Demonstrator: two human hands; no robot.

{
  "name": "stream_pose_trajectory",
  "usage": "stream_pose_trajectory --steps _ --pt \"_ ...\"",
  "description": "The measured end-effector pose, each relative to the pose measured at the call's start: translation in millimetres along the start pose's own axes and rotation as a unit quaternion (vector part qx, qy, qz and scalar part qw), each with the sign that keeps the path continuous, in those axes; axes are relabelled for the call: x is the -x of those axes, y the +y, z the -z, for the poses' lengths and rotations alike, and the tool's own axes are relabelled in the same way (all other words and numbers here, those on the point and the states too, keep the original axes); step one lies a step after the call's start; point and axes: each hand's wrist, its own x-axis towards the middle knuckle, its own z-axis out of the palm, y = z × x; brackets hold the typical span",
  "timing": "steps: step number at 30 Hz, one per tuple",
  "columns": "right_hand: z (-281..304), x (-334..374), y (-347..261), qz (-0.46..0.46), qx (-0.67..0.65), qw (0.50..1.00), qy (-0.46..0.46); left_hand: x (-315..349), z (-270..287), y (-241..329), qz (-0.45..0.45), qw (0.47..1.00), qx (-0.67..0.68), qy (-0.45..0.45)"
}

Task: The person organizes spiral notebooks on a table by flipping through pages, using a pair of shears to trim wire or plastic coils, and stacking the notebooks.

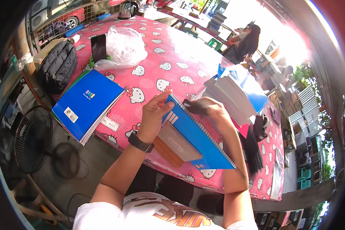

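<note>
Gripping the blue notebook (203,143) near its upper corner, the left hand (156,111) shows in the head view with its thumb pressed on the cover and a dark watch (140,142) on its wrist. The notebook is held tilted above the near part of the counter (157,61), which has a pink cloth printed with white cat faces. A coil (204,127) runs along the notebook's right edge, its lower end sticking out past the cover's bottom corner. The right hand (212,108) is just beside the upper part of that edge, fingers curled and blurred; whether they grasp anything cannot be told.

Partly hidden by the notebook, a grey and brown block (180,142) shows along its left side. Farther left of the notebook lies a blue stack (89,101) of spiral-bound books, with a white strip (110,123) between the two. Beyond the notebook to the left are a phone (99,48), upright, a clear plastic bag (126,50) beside it and a black backpack (59,65). Right of the notebook, past the right hand, rises a thick pile (232,92) of pages with blue covers; nearer, also to the right, is a black bundle (253,149). Well beyond the notebook stands another person (241,44).
</note>
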Motion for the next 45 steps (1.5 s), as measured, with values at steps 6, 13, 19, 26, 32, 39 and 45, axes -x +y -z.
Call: stream_pose_trajectory --steps 6,13,19,26,32,39,45 --pt "4.6 -5.7 6.7 0.046 -0.251 0.966 -0.036 0.7 -0.2 -6.1 0.003 0.999 -0.027 0.020" --pt "-13.8 -11.7 12.2 -0.010 -0.301 0.953 0.012 -0.4 0.5 -3.2 0.019 1.000 -0.011 0.011" --pt "23.5 21.9 59.2 -0.055 0.334 0.937 0.090 -5.6 2.3 0.5 0.068 0.998 -0.014 -0.007" --pt "-9.7 87.3 -70.3 0.011 0.127 0.983 0.130 6.1 -52.8 38.7 -0.002 0.986 -0.116 -0.120" --pt "-29.3 109.0 -83.3 0.135 0.242 0.927 0.253 25.7 -112.1 41.1 -0.120 0.953 -0.155 -0.231" --pt "-27.7 114.5 -90.8 0.139 0.254 0.918 0.271 29.2 -118.3 37.4 -0.133 0.945 -0.125 -0.270" --pt "-34.6 120.1 -95.9 0.137 0.231 0.920 0.284 38.3 -121.7 46.5 -0.136 0.943 -0.119 -0.280"
